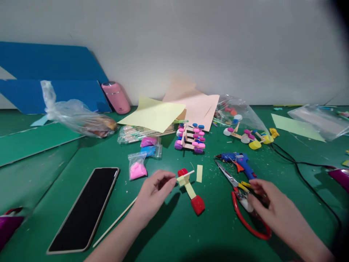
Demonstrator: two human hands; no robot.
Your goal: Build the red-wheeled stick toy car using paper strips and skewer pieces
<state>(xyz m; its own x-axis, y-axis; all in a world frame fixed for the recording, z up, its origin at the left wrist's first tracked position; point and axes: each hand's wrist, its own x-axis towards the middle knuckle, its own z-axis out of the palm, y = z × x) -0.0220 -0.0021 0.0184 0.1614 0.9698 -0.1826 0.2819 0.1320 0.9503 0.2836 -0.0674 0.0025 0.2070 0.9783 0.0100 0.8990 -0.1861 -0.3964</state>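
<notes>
My left hand point(154, 194) pinches the end of a short thin stick point(189, 174) with a small pale yellow paper strip point(182, 181) at it. Just behind and below lies a flat pale craft stick point(190, 190) with a red clay lump point(197, 205) at its near end and another at its far end. My right hand point(268, 203) has its fingers closed at the yellow handles of the scissors point(230, 176), whose blades point away to the left. Under that hand rest red-handled pliers point(240, 216), partly hidden. A small yellow paper piece point(199, 173) lies between the hands.
A blue glue gun point(240, 160) lies beyond the scissors, its black cord point(308, 163) running right. Small clay-wheeled stick models point(191, 138) stand at the centre back. A phone point(84, 211), a long stick point(116, 222), and clay bags point(137, 169) are left. A pink flask point(116, 97) leans behind.
</notes>
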